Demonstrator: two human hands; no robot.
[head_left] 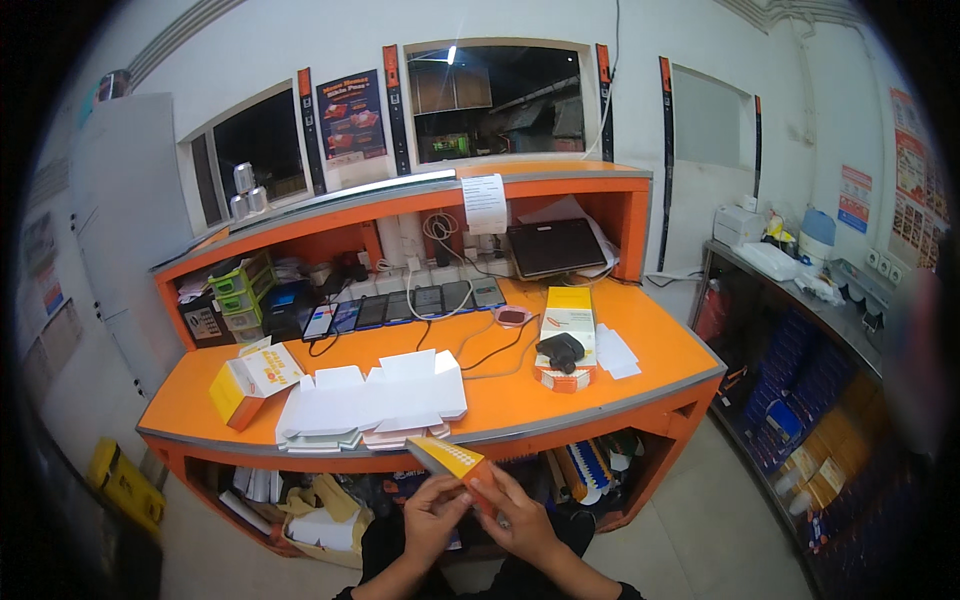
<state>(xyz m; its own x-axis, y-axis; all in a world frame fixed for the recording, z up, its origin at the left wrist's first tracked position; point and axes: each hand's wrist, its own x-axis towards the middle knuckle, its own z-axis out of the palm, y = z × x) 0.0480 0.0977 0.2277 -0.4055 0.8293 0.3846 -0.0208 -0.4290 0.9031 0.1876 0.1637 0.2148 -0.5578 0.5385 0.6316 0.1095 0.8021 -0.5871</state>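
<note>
Both hands meet low in the view, in front of the person's lap, and share a small yellow and orange carton (452,461). The left hand (432,520) has its grip pinched on the carton's near end from below, fingers curled under it, while the right hand (518,520) has its grip pressed on the same end from the right, thumb along the orange side. The carton tilts up and away to the left of the two grips, off the table. Just beyond the grips runs the grey front edge of the orange table (560,405). Past that, slightly left, lies a stack of flat white unfolded cartons (375,398). Further left of them an open yellow and white box (250,380) lies on its side. Beyond and to the right of the grips a black device (562,350) sits on a white and yellow box (568,330). Farthest back, a row of phones (400,308) lies against the table's rear shelf.
</note>
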